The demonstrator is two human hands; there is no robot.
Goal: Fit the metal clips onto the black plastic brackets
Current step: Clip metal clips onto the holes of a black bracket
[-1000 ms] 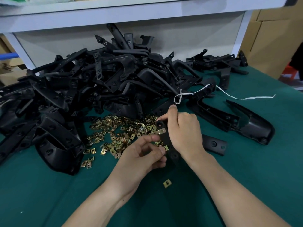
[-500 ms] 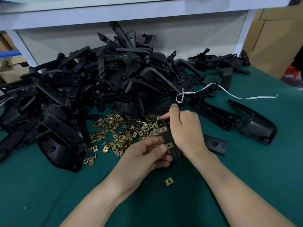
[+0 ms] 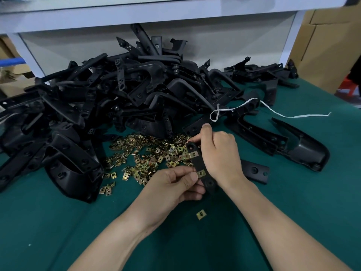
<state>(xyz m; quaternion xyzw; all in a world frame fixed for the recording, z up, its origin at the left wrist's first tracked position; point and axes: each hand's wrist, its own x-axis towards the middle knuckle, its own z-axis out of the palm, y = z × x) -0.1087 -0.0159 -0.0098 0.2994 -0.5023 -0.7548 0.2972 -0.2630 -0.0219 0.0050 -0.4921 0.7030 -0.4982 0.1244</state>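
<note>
Bracket [image 3: 197, 165] in left hand [image 3: 173, 185], right hand [image 3: 221, 156], two clips [image 3: 193, 154] fitted, one stray clip [image 3: 201, 214]

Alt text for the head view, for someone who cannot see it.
The right hand grips a black plastic bracket while the left hand pinches a metal clip onto it, over a green table. Loose clips and a heap of brackets lie behind.

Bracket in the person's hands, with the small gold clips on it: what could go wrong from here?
1. The lower clip, pinched by the left hand, may seat skewed or slip off the bracket that the right hand grips.
2. A dropped clip could get lost in the clip pile; one loose clip lies apart on the cloth.
</note>
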